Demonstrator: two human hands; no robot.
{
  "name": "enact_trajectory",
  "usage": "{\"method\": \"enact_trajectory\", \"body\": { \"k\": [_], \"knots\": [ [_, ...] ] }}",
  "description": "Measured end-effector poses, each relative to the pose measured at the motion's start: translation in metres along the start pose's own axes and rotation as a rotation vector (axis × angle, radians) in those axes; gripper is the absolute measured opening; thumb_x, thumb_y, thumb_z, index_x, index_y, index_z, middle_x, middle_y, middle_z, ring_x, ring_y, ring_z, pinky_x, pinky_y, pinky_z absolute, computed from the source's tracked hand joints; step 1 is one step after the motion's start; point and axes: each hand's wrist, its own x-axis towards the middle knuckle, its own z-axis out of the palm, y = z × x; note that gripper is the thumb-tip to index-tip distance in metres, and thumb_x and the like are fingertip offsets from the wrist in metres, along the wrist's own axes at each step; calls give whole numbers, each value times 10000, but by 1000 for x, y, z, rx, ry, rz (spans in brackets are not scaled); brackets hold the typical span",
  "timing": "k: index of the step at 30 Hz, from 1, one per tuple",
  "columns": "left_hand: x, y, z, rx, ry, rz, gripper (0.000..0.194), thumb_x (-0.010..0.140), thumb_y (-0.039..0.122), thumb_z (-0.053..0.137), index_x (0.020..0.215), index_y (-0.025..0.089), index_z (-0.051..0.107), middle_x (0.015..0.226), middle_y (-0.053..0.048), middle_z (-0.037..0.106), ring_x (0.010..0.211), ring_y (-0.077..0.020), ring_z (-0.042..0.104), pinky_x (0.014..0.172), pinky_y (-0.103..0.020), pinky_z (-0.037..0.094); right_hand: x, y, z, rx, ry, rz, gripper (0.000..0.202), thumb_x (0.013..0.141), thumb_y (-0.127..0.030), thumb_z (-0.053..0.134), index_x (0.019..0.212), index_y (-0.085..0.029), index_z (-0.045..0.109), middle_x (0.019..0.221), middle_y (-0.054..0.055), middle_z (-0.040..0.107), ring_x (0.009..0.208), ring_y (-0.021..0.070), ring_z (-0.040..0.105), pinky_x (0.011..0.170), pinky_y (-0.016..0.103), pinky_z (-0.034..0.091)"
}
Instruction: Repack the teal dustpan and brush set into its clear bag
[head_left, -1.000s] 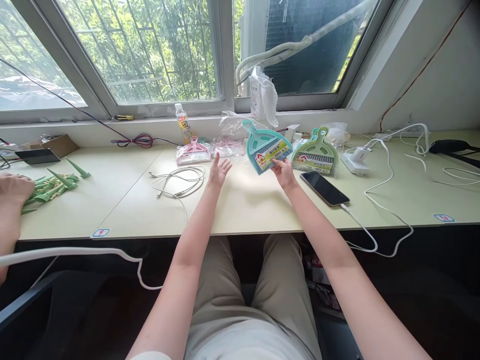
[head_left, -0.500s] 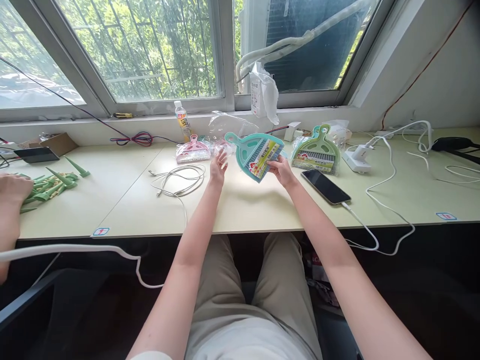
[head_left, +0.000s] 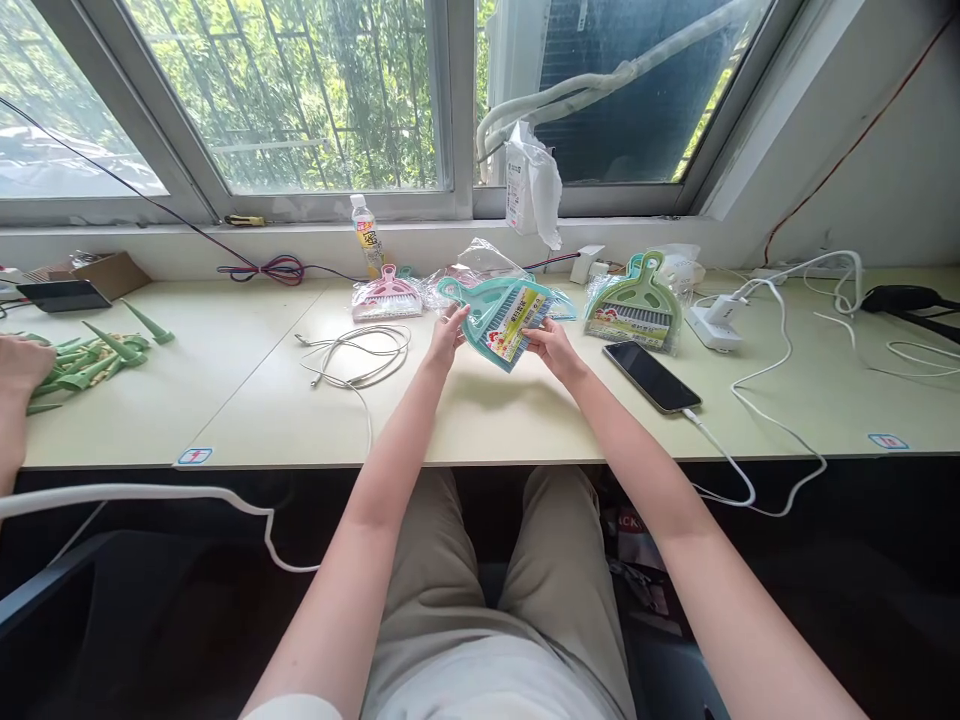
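Note:
A teal dustpan and brush set [head_left: 498, 318] with a yellow label is held above the table between both hands. My left hand [head_left: 448, 338] grips its left edge, and my right hand [head_left: 551, 348] holds its lower right side. Behind it lies crumpled clear plastic wrapping [head_left: 480, 262]. A pink dustpan set [head_left: 388, 293] in clear plastic rests to the left, and a green one [head_left: 636, 303], also wrapped, to the right.
A black phone [head_left: 652, 376] on a charging cable lies at right, near a white power adapter [head_left: 714, 325]. A coiled cable [head_left: 360, 356], a bottle [head_left: 367, 236] and green plant pieces [head_left: 101, 358] are leftward. Another person's hand [head_left: 24, 362] is at far left.
My left hand has closed on the left edge of the teal set, which has shifted slightly left and down. The clear wrapping behind has moved right. The view has shifted slightly.

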Motion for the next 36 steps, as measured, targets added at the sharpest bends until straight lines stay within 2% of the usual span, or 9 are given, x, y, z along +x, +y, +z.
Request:
{"method": "enact_trajectory", "body": {
  "k": [4, 10, 14, 18, 22, 25, 29, 33, 36],
  "knots": [
    [-3, 2, 1, 1, -49, 24, 662, 742, 441, 869, 1342, 284, 636, 1187, -45, 752, 1050, -208, 716, 844, -283, 568, -2, 1, 6, 44, 57, -16, 329, 681, -196, 784, 957, -228, 607, 983, 43, 773, 1046, 283, 742, 956, 481, 636],
    [-6, -12, 10, 60, -238, -164, 487, 761, 369, 869, 1162, 150, 700, 1103, -112, 772, 1082, -270, 719, 1002, -404, 547, -3, -1, 7, 77, 123, -25, 322, 692, -163, 787, 945, -225, 597, 958, 42, 769, 1046, 265, 739, 915, 443, 650],
    [-10, -19, 19, 62, -293, -224, 516, 785, 480, 841, 1155, 156, 685, 1156, -130, 758, 1148, -295, 702, 1038, -451, 533, -2, 0, 3, 80, 173, -47, 327, 699, -156, 758, 956, -235, 571, 966, 31, 764, 1032, 246, 739, 910, 426, 652],
    [-15, -13, 23, 91, -301, -119, 660, 713, 533, 873, 1229, 193, 641, 1249, -136, 722, 1201, -318, 670, 1014, -474, 543, 0, 1, 4, 88, 210, -44, 295, 715, -136, 733, 925, -233, 549, 960, 26, 758, 994, 231, 745, 901, 414, 658],
    [-20, -9, 25, 198, -268, -33, 736, 595, 343, 939, 1235, 202, 603, 1233, -127, 708, 1167, -327, 661, 992, -501, 539, 1, 1, 5, 102, 247, -16, 260, 721, -109, 686, 892, -231, 533, 880, 9, 745, 900, 201, 749, 883, 388, 663],
    [-22, -11, 27, 236, -210, 2, 767, 623, 278, 891, 1303, 222, 540, 1237, -112, 686, 1161, -332, 651, 963, -514, 547, 3, 1, 5, 128, 251, 38, 245, 711, -88, 652, 868, -232, 530, 826, -8, 739, 808, 183, 740, 846, 374, 668],
    [-17, -17, 24, 247, -233, 77, 874, 624, 312, 896, 1384, 239, 470, 1296, -114, 633, 1230, -344, 610, 1007, -503, 529, 7, 2, 4, 172, 282, 89, 175, 759, -137, 665, 876, -226, 571, 853, -1, 750, 764, 167, 727, 797, 332, 663],
    [-6, -26, 20, 222, -289, 213, 1002, 553, 390, 953, 1401, 215, 449, 1350, -119, 591, 1352, -333, 527, 1140, -454, 432, 13, 4, -1, 234, 407, 123, 97, 827, -227, 700, 883, -227, 621, 837, 3, 749, 819, 167, 734, 800, 305, 650],
    [-3, -32, 21, 257, -333, 234, 1043, 568, 464, 953, 1428, 210, 421, 1351, -126, 591, 1351, -343, 531, 1144, -462, 424, 16, 5, -6, 276, 475, 157, 93, 834, -236, 716, 866, -231, 629, 807, 3, 744, 800, 165, 732, 776, 290, 646]
  ]
}}
